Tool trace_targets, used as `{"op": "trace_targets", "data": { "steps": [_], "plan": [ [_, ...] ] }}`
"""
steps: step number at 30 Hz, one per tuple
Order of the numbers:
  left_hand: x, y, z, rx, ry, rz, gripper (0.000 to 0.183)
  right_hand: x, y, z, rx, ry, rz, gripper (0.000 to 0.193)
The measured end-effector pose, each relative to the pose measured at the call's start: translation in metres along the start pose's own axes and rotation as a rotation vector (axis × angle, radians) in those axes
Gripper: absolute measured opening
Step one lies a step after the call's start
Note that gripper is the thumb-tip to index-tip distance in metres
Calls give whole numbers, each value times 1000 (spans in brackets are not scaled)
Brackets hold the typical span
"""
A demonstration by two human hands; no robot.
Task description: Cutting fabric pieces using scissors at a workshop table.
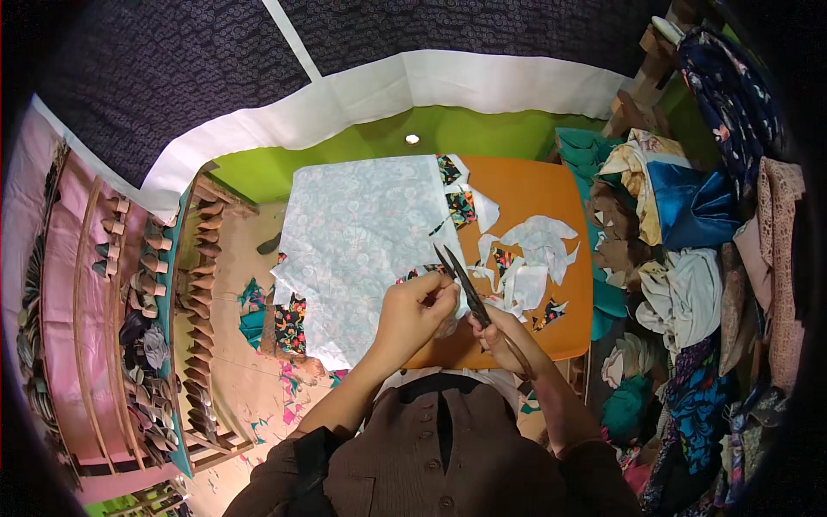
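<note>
My right hand [502,338] grips a pair of large dark scissors [470,295], whose blades point up and away over the table and stand slightly apart. Close beside the blades is my left hand [418,312], its thumb and fingers pinched together. Whatever it may hold is hidden. Beneath the hands, a large sheet of whitish cloth [362,233] with a faint floral pattern covers the left part of an orange table [525,183]. White scraps [538,237] lie to the right of the scissors, along with a black floral scrap [550,314].
To the right are heaped fabrics, including a blue satin piece [696,194] and a white cloth [685,297]. At left, a wooden rack [181,345] holds several shoe-shaped pieces. Scraps litter the floor [250,327]. A dark curtain with a white border [370,99] hangs beyond the table.
</note>
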State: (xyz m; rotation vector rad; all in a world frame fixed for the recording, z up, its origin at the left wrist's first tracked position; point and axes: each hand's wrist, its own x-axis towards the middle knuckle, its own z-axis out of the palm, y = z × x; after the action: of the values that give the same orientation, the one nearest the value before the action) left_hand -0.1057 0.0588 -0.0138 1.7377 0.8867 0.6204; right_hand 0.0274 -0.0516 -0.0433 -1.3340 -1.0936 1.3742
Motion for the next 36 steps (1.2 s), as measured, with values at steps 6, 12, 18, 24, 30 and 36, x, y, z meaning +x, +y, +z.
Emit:
{"op": "trace_targets", "data": {
  "steps": [6,12,18,24,30,36],
  "plan": [
    [3,-3,-10,99,-88,5,15,6,-1,-3,-52,-57,-31,68],
    [10,-2,-15,161,-137,73,15,9,12,-5,-122,-25,-45,68],
    [14,-13,-17,145,-195,47,18,9,6,-1,-36,-17,7,63],
    [15,-26,-26,-116,-125,-69,19,19,23,5,-82,232,19,43],
    [22,-31,-36,-627,-271,-268,23,38,81,9,-980,478,278,38],
    [25,-35,-38,-819,-212,-458,22,52,151,18,-1087,472,314,56]
  ]
}}
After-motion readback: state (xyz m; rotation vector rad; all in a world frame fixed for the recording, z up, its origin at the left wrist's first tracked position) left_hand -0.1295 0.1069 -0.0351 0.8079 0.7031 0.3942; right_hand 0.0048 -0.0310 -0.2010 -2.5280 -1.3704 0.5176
